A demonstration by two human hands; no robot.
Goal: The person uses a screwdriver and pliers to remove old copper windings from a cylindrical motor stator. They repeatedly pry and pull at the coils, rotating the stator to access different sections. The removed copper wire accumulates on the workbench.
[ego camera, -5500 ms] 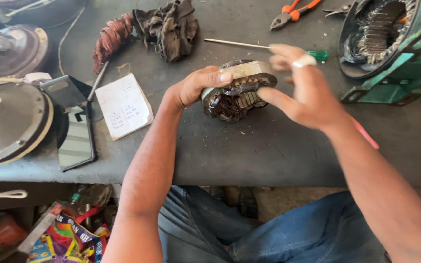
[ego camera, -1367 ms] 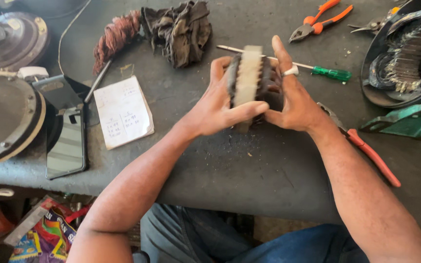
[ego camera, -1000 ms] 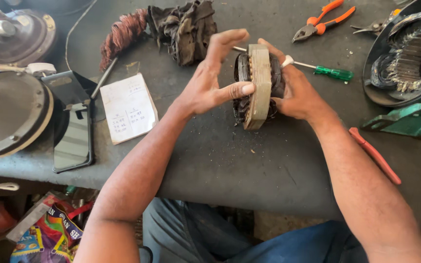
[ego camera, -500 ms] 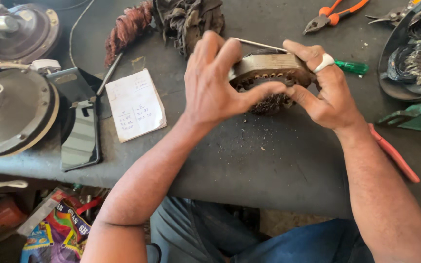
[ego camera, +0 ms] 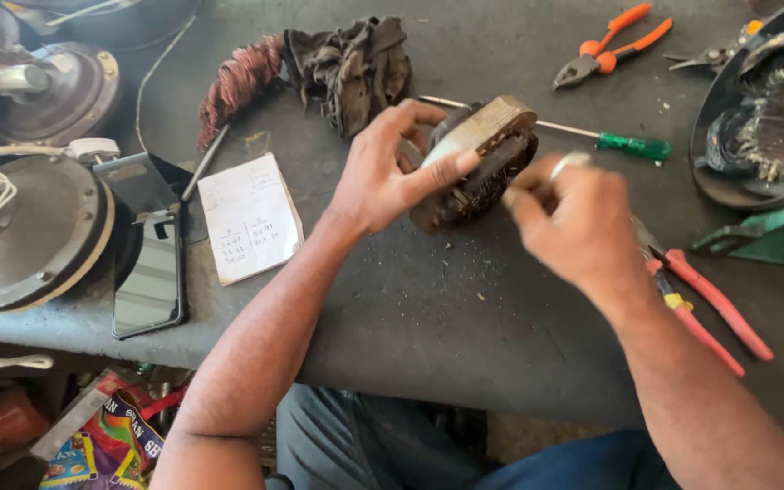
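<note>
My left hand (ego camera: 390, 172) grips a round motor stator (ego camera: 481, 165), a metal ring with dark burnt windings, and holds it tilted above the grey workbench (ego camera: 392, 299). Thumb and fingers of that hand wrap its rim. My right hand (ego camera: 575, 222), with a ring on one finger, is blurred just right of the stator, fingers curled close to its lower edge. Whether it touches the windings I cannot tell.
A green-handled screwdriver (ego camera: 628, 143) lies behind the stator. Red pliers (ego camera: 710, 308) lie at right, orange pliers (ego camera: 614, 41) at the back. A dark rag (ego camera: 347, 63), copper coil (ego camera: 233, 86), paper note (ego camera: 249, 218), phone (ego camera: 147, 272), fan motor housing (ego camera: 24, 227) and another stator (ego camera: 769, 118) surround the workspace.
My right hand has let go of the stator's right side and pulled back toward me, blurred in motion. My left hand keeps hold and has tilted the stator.
</note>
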